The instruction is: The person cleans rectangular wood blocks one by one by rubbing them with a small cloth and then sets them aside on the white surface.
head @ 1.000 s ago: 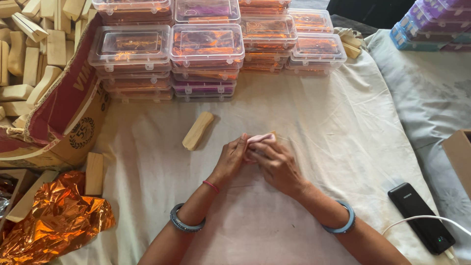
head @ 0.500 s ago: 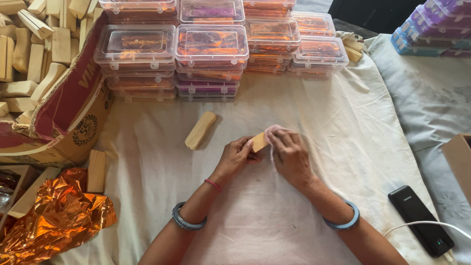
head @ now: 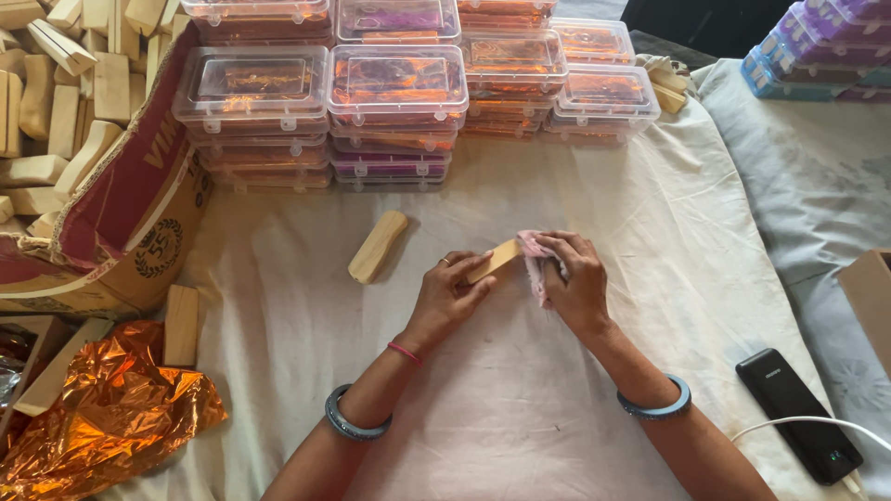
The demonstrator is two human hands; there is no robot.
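Head view: 1 small wooden block (head: 494,260) is pinched in the left hand (head: 452,295), long axis tilted up toward the right hand (head: 575,283), which is closed on a pink cloth (head: 535,255) touching the block's upper end.

The hands have parted, baring the wooden block (head: 494,261) beside the pink cloth (head: 536,262).

Home packing workspace: stacked plastic boxes (head: 397,88), carton of wooden blocks (head: 65,102).
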